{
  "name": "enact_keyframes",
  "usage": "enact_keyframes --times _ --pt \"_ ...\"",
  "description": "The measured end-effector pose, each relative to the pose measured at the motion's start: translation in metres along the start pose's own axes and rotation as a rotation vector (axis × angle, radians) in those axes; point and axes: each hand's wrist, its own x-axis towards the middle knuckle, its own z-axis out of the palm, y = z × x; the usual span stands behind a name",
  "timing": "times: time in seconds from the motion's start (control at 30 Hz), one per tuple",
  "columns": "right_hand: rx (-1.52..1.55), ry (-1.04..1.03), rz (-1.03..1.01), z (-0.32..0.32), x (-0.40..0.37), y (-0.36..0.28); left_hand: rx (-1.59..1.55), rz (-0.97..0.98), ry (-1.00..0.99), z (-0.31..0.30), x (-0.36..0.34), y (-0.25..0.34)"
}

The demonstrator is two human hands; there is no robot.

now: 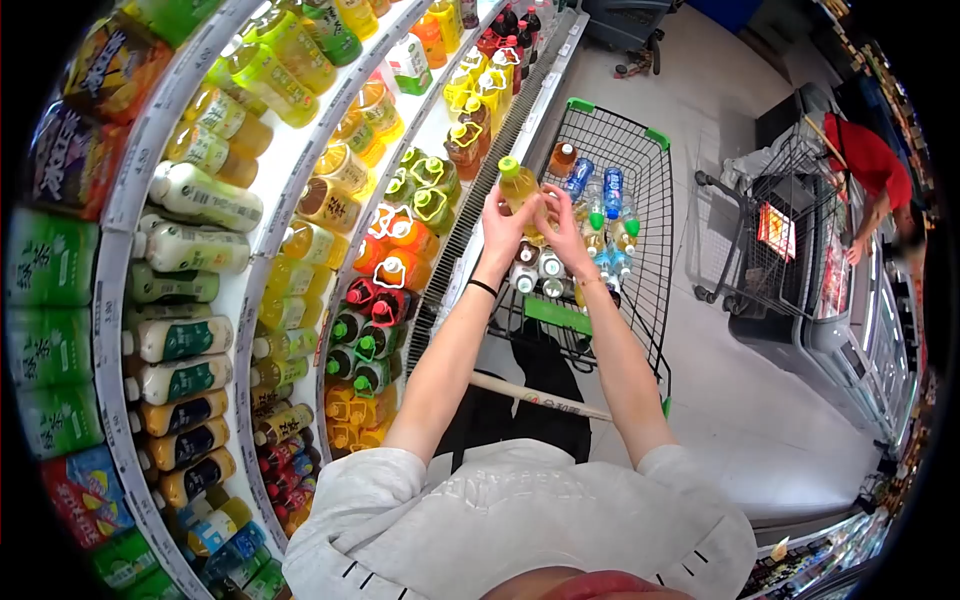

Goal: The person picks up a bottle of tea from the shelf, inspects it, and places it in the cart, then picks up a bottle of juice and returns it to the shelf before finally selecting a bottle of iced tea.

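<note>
A bottle of yellow drink (517, 184) with a yellow-green cap stands nearly upright between my hands, over the near left part of the shopping cart (655, 250). My left hand (506, 230) is wrapped round its side. From the other side my right hand (563, 228) closes on it, fingertips pressed against the bottle. My fingers cover the lower part of the label. In the cart below lie several bottles, among them a blue one (612, 190), a brown one (563, 157) and white-capped ones (550, 265).
Shelves of drinks (300, 260) rise along the left, with large handled bottles (400, 230) on the lowest one. A wooden pole (540, 396) crosses in front of me. To the right, a person in red (872, 160) leans over a chest freezer (835, 345) beside another cart (770, 230).
</note>
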Motion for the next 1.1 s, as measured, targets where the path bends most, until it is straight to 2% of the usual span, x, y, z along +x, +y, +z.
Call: enact_keyframes --times 0.03,0.1,0.17,0.23,0.27,0.3,0.37,0.57,0.63,0.7,0.73,0.87,0.97,1.0,1.03,1.1 --pt "-0.076 -0.062 -0.100 0.012 0.001 -0.027 0.017 0.054 0.054 -0.013 0.000 0.017" --pt "-0.263 -0.088 -0.197 0.039 0.001 -0.067 -0.014 0.012 0.067 -0.035 -0.011 0.070" --pt "-0.219 -0.118 -0.211 0.067 0.008 -0.092 0.143 0.073 0.085 -0.063 -0.016 0.103" --pt "-0.047 -0.184 -0.200 0.097 0.014 -0.110 0.291 0.152 0.099 -0.091 -0.024 0.137" --pt "0.077 -0.232 -0.172 0.110 0.012 -0.129 0.286 0.173 0.066 -0.102 -0.032 0.158" --pt "0.028 -0.244 -0.156 0.121 0.015 -0.140 0.264 0.176 0.060 -0.113 -0.042 0.178" --pt "0.164 -0.327 -0.178 0.145 0.026 -0.147 0.339 0.246 0.079 -0.137 -0.050 0.197" --pt "0.056 -0.442 -0.276 0.205 0.031 -0.199 0.327 0.369 0.292 -0.178 -0.075 0.240" --pt "-0.077 -0.413 -0.408 0.221 0.035 -0.210 0.396 0.407 0.355 -0.188 -0.081 0.252" --pt "-0.096 -0.416 -0.436 0.234 0.030 -0.241 0.479 0.487 0.424 -0.196 -0.081 0.260" --pt "-0.074 -0.403 -0.447 0.242 0.031 -0.243 0.381 0.503 0.436 -0.194 -0.082 0.268" --pt "-0.119 -0.328 -0.524 0.267 0.053 -0.257 0.507 0.515 0.582 -0.199 -0.075 0.290" --pt "-0.161 -0.314 -0.596 0.286 0.085 -0.248 0.420 0.580 0.617 -0.203 -0.061 0.294" --pt "-0.143 -0.326 -0.625 0.292 0.094 -0.246 0.467 0.483 0.633 -0.202 -0.058 0.297" --pt "-0.120 -0.320 -0.613 0.296 0.095 -0.254 0.460 0.509 0.628 -0.204 -0.050 0.300" --pt "-0.033 -0.292 -0.570 0.306 0.105 -0.259 0.642 0.472 0.651 -0.211 -0.039 0.291"
